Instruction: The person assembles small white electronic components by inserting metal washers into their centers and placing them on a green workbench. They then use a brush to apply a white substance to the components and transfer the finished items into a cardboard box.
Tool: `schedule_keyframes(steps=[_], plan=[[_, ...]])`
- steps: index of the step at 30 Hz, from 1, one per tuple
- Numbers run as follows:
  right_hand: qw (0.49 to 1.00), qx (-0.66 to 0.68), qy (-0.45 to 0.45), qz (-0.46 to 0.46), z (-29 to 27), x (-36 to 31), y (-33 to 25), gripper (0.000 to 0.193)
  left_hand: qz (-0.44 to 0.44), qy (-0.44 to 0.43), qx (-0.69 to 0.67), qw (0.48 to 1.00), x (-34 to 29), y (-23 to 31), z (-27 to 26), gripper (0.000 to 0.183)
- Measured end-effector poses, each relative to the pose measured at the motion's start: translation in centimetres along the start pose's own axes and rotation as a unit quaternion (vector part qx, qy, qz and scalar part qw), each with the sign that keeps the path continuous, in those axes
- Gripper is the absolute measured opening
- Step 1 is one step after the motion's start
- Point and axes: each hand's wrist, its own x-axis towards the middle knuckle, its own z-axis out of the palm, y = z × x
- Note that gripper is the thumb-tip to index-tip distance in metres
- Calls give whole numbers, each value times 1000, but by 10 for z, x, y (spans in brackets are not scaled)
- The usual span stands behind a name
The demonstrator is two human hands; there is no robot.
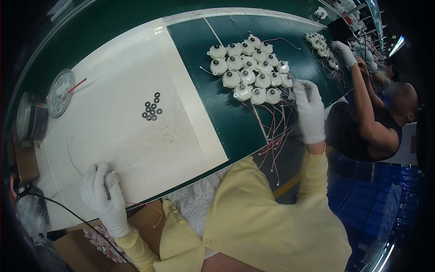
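Observation:
My right hand (310, 109), in a white glove, has thumb and fingers closed on a white round part (291, 92) at the right edge of a group. That group is several white round parts (247, 76) with side ears, dark centres and thin wire leads, standing close together on the green mat. Red and white leads (278, 131) hang over the table's front edge below them. At the lower left, my gloved left hand (104, 192) is curled near the table edge. A thin reddish wire (147, 205) comes out beside it; what its fingers hold is hidden.
Several black rings (152, 109) lie on the white board (122, 68). Farther left are a round clear dish (61, 93) with a red stick (77, 85) and a clear tub (32, 117). A black cable (59, 205) crosses the left corner. A co-worker (371, 113) handles similar parts at right.

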Motion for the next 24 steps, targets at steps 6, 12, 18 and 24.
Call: schedule_keyframes(steps=[6, 12, 18, 24], plan=[[998, -56, -40, 3, -8, -1, -5, 29, 0, 20, 28, 999, 2, 2, 0, 23], [984, -140, 20, -105, 9, 1, 8, 27, 7, -7, 41, 999, -1, -1, -3, 20], [964, -196, 56, -169, 8, 7, 14, 24, 5, 17, 35, 999, 2, 1, -1, 24], [922, -279, 111, -245, 6, 9, 15, 25, 37, 25, 51, 998, 0, -1, -3, 25]])
